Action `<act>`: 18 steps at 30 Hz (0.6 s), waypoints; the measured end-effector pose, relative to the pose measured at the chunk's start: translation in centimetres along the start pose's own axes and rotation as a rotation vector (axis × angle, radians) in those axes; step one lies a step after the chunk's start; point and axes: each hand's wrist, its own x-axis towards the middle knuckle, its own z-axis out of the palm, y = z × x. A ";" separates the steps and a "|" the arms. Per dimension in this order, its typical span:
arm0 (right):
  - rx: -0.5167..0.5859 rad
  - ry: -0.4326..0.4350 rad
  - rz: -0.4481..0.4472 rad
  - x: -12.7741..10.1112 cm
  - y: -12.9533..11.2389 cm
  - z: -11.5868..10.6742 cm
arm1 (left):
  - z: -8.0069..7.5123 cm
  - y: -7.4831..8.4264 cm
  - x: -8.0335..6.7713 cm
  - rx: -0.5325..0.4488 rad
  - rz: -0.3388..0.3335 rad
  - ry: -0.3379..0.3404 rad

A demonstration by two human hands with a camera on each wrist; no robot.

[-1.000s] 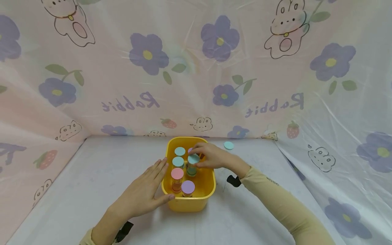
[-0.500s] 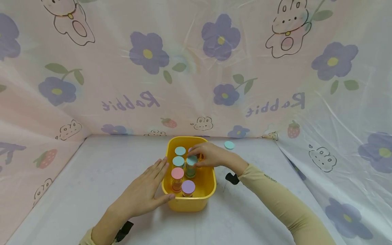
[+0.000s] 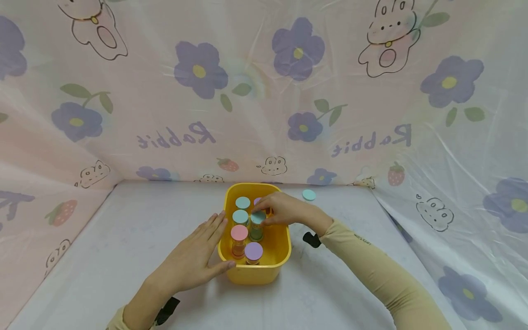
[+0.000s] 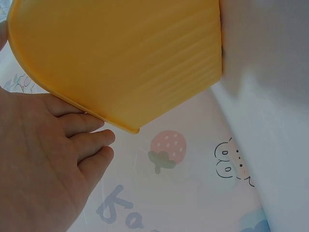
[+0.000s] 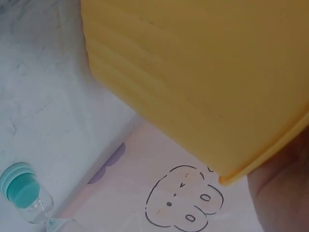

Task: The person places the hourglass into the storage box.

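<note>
1. Nearest to the person, the left hand [image 3: 193, 261] lay flat with straight fingers against the left wall of the yellow tub [image 3: 272, 270], pressing it and holding nothing.
2. The tub stood on the white table [image 3: 123, 238], toward its middle.
3. At the tub's near end stood a purple-capped hourglass [image 3: 253, 252], and just behind it a pink-capped one [image 3: 239, 234].
4. Further in, the right hand [image 3: 284, 211] reached over the tub's right rim; its fingertips pinched the teal-capped hourglass [image 3: 257, 224] by the cap, and that hourglass stood upright inside the tub.
5. Two more teal caps [image 3: 241, 209] stood along the left side, behind the pink one.
6. Beyond the tub, another teal hourglass [image 3: 308, 195] sat alone on the table near the flowered curtain [image 3: 264, 91].
</note>
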 end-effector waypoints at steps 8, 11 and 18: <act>0.020 -0.012 0.002 -0.1 -0.3 -0.1 | 0.1 0.0 0.0 0.004 0.005 0.003; 0.012 -0.013 0.008 -0.2 -0.4 -0.1 | 0.1 0.0 0.0 0.004 0.006 0.006; 0.048 0.055 0.028 -1.0 -0.4 -0.2 | 0.0 0.1 0.0 0.007 0.008 0.014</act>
